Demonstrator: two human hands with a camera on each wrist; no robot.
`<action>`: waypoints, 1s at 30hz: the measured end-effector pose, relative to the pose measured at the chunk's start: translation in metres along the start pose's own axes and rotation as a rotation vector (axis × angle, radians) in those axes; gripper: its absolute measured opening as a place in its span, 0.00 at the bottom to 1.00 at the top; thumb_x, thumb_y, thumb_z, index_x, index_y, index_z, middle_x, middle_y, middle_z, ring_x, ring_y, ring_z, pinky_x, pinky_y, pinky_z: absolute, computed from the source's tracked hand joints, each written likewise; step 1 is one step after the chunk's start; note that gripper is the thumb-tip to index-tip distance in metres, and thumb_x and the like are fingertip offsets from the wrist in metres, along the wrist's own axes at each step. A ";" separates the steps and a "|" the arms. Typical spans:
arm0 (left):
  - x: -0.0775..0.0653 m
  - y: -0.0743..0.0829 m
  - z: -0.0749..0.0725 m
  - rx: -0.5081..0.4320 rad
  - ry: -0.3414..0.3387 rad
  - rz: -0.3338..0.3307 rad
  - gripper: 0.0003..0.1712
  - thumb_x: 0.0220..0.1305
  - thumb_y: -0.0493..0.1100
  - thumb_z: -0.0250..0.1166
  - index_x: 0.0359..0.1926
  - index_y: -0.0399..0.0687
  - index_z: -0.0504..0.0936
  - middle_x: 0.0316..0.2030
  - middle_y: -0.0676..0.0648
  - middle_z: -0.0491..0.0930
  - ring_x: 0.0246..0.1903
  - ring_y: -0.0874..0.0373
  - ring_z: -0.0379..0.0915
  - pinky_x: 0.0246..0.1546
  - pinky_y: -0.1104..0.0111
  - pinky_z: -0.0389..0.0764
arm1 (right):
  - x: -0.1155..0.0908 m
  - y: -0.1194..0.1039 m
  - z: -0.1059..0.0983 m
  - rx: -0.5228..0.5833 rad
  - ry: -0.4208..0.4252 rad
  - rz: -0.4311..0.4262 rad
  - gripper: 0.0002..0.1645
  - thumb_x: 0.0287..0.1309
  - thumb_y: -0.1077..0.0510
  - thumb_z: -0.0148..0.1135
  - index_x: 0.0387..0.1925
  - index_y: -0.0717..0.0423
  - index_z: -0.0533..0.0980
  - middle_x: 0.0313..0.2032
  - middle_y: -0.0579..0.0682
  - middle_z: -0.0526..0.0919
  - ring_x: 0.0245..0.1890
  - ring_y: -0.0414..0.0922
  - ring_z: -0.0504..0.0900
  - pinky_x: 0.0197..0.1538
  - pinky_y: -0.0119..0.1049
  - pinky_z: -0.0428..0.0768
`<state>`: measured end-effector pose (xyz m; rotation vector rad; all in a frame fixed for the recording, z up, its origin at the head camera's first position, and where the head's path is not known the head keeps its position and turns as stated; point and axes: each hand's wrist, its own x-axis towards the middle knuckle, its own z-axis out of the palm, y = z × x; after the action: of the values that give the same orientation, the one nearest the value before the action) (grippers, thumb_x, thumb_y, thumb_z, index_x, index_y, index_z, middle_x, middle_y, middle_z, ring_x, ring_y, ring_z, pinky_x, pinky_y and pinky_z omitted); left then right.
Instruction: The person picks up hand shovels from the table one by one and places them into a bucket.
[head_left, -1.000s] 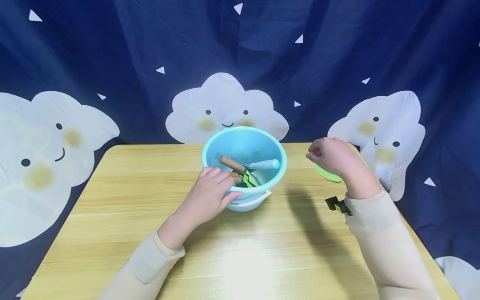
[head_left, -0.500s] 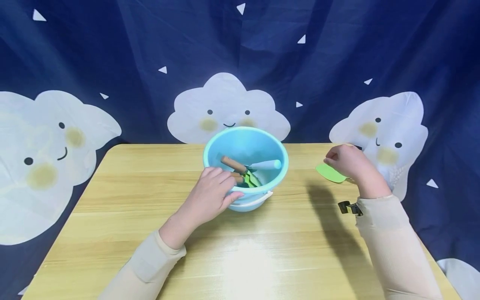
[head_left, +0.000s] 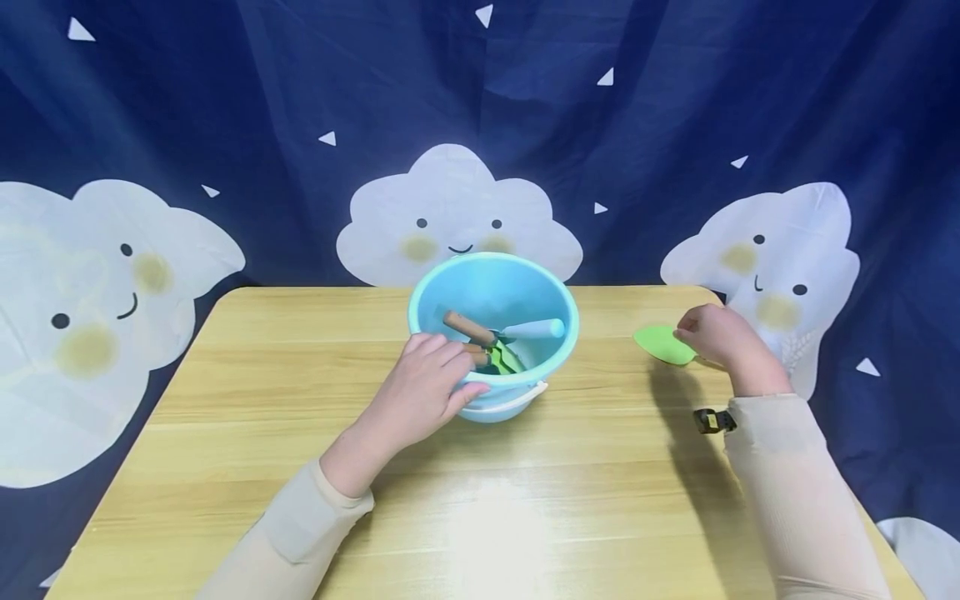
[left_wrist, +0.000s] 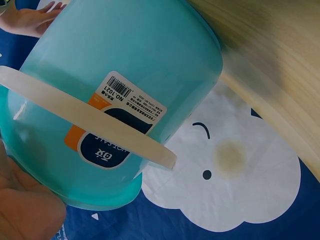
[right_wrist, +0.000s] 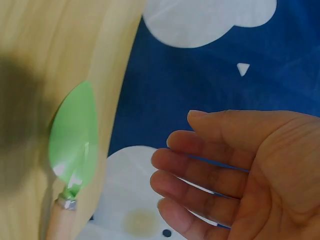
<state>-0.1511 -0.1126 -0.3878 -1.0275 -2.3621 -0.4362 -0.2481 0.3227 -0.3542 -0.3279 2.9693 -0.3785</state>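
A light blue bucket (head_left: 517,398) stands on the table in the head view. My left hand (head_left: 423,379) grips its near-left rim, fingers over the edge and thumb along the outside. Inside the bucket lie a brown-handled green tool (head_left: 501,358) and a tool with a pale blue handle (head_left: 532,329); their lower parts are partly hidden. At the right, my right hand (head_left: 723,337) hovers by a hand trowel with a green blade (head_left: 663,343). In the right wrist view the trowel's wooden handle (right_wrist: 61,222) shows, and the right hand (right_wrist: 240,170) holds nothing, its fingers loosely bent.
The wooden table (head_left: 225,400) ends at a back edge just behind the bucket and trowel. A dark blue curtain (head_left: 285,75) with printed clouds hangs behind it. The bucket's white carrying handle (left_wrist: 90,120) hangs down its near side.
My right hand has moved right and slightly down, from beyond the trowel's blade toward its handle side, uncovering more of the green blade. The left hand stays on the bucket rim.
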 end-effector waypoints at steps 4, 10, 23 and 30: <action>0.000 0.000 0.000 0.002 0.000 -0.001 0.34 0.78 0.66 0.35 0.34 0.48 0.77 0.43 0.50 0.82 0.41 0.53 0.72 0.51 0.57 0.67 | -0.002 0.011 0.003 -0.005 -0.020 0.025 0.21 0.69 0.57 0.55 0.49 0.74 0.77 0.49 0.71 0.81 0.50 0.71 0.78 0.56 0.63 0.72; 0.000 0.001 -0.001 -0.003 0.001 -0.002 0.34 0.78 0.66 0.36 0.34 0.47 0.77 0.42 0.50 0.82 0.41 0.52 0.72 0.50 0.58 0.67 | -0.001 0.030 0.011 -0.011 -0.015 0.051 0.22 0.66 0.59 0.56 0.51 0.77 0.75 0.48 0.74 0.80 0.50 0.72 0.77 0.55 0.64 0.72; -0.001 0.001 -0.001 0.011 0.004 -0.004 0.34 0.78 0.66 0.35 0.36 0.47 0.78 0.42 0.52 0.81 0.42 0.53 0.72 0.51 0.58 0.67 | 0.003 0.067 0.029 -0.001 0.020 0.112 0.29 0.57 0.60 0.62 0.53 0.80 0.71 0.52 0.80 0.74 0.52 0.76 0.72 0.57 0.66 0.69; 0.000 0.001 -0.001 0.011 -0.009 -0.009 0.35 0.77 0.66 0.34 0.37 0.48 0.79 0.43 0.52 0.81 0.42 0.53 0.72 0.51 0.58 0.66 | 0.006 0.085 0.036 0.017 -0.013 0.170 0.34 0.57 0.58 0.65 0.57 0.80 0.67 0.56 0.81 0.69 0.57 0.78 0.67 0.62 0.67 0.64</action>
<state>-0.1500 -0.1127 -0.3873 -1.0162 -2.3754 -0.4220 -0.2647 0.3932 -0.4112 -0.0743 2.9508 -0.3794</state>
